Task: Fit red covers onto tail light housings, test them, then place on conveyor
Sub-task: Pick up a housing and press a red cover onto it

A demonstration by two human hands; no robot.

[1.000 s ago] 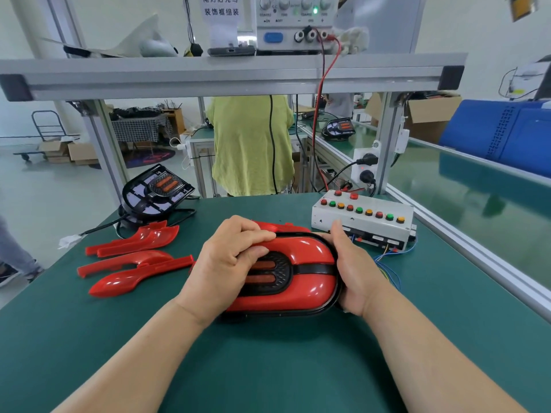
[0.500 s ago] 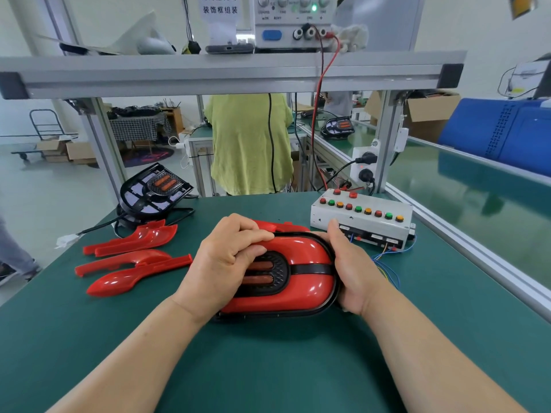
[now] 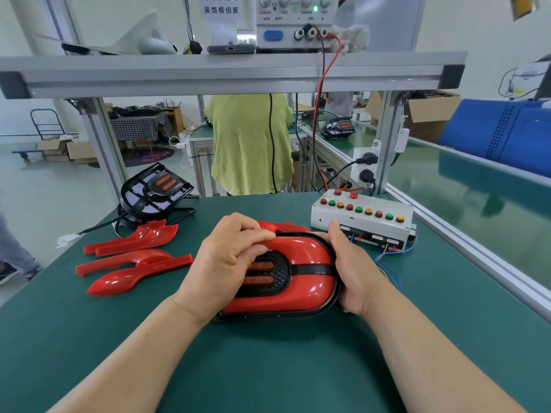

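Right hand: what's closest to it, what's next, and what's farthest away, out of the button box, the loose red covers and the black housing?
1. Button box: just behind the right hand, by its fingertips.
2. Loose red covers: on the left, past the tail light that the hand grips.
3. Black housing: back left, behind the covers.

We see: left hand (image 3: 226, 263) hides left end of glossy red plastic cover (image 3: 301, 290) | white power supply (image 3: 295, 22) cropped at top

Factory assembly line (conveyor (image 3: 477, 186), power supply (image 3: 293, 23), aluminium-framed bench (image 3: 232, 74))
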